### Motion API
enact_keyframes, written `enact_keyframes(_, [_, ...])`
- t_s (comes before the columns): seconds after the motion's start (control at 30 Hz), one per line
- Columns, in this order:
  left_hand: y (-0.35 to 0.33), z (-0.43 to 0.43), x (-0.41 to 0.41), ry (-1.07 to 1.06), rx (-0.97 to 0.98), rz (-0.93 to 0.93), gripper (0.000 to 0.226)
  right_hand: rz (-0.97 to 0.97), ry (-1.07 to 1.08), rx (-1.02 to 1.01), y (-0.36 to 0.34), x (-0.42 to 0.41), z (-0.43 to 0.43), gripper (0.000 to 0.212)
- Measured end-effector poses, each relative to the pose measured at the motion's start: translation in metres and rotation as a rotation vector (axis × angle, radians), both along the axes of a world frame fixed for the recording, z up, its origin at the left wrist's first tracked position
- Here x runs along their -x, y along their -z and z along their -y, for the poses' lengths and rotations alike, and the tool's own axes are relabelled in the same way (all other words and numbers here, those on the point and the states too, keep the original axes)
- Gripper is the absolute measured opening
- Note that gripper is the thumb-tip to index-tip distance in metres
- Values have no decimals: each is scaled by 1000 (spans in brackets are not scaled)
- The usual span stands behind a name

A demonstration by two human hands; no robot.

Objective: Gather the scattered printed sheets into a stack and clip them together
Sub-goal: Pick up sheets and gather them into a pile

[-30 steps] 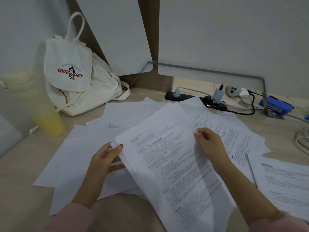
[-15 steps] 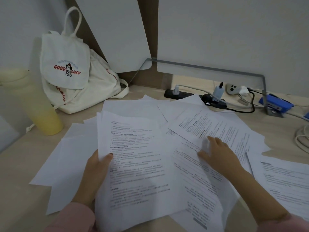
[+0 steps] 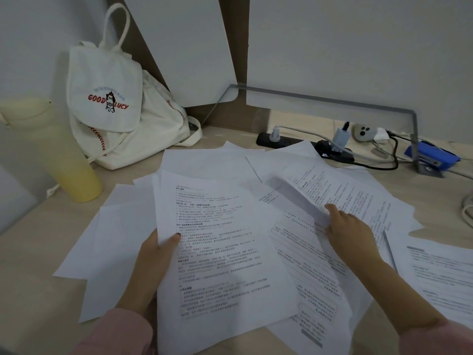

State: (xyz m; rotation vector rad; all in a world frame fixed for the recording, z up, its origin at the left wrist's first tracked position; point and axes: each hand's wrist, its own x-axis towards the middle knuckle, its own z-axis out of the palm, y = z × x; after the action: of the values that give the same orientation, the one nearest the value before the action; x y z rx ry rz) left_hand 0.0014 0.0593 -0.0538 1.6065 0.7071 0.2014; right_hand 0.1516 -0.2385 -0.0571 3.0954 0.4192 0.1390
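Observation:
Many white printed sheets lie spread over the wooden desk [image 3: 30, 278]. My left hand [image 3: 156, 254] grips a small stack of printed sheets [image 3: 220, 252] by its left edge, thumb on top. My right hand [image 3: 350, 229] is to the right, its fingers under the lifted left edge of another printed sheet [image 3: 340, 190] that lies across the pile. A further printed sheet [image 3: 440, 275] lies apart at the right edge. No clip shows among the papers.
A white canvas backpack [image 3: 112, 108] leans at the back left beside a yellow tumbler [image 3: 69, 165]. Behind the papers are a black power strip [image 3: 281, 142] with plugs and cables, a blue stapler [image 3: 432, 157] and a metal rail [image 3: 332, 101].
My left hand has swung the held sheets to the left. My right hand let go of them, moved right onto the pile and now lifts the edge of another sheet.

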Motion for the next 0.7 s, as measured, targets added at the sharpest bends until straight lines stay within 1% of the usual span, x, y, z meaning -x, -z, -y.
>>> enact_keyframes(0.07, [0,2,0,0,-7,24,22,1,75,-160,-5,-1,0,31])
enact_keyframes(0.13, [3,3,-1,-24,-36,41,32,8,117,-320,-9,0,-5,32])
enact_keyframes(0.23, [5,5,-3,-68,-58,96,57,38,74,-504,-22,11,-26,30])
enact_keyframes(0.3, [3,10,-2,-65,-62,115,65,40,14,-616,-35,23,-45,26])
enact_keyframes(0.37, [5,13,-1,-23,-114,115,58,-8,-49,-698,-46,36,-64,24])
enact_keyframes(0.47, [9,14,-1,21,-192,100,37,-94,-142,-773,-49,54,-93,25])
enact_keyframes(0.53, [9,15,-1,10,-167,111,28,-163,-208,-792,-43,63,-111,27])
enact_keyframes(0.6, [4,19,-1,4,-102,111,20,-241,-254,-808,-32,70,-125,28])
enact_keyframes(0.7, [-3,24,-5,10,5,77,20,-369,-269,-846,-19,81,-139,30])
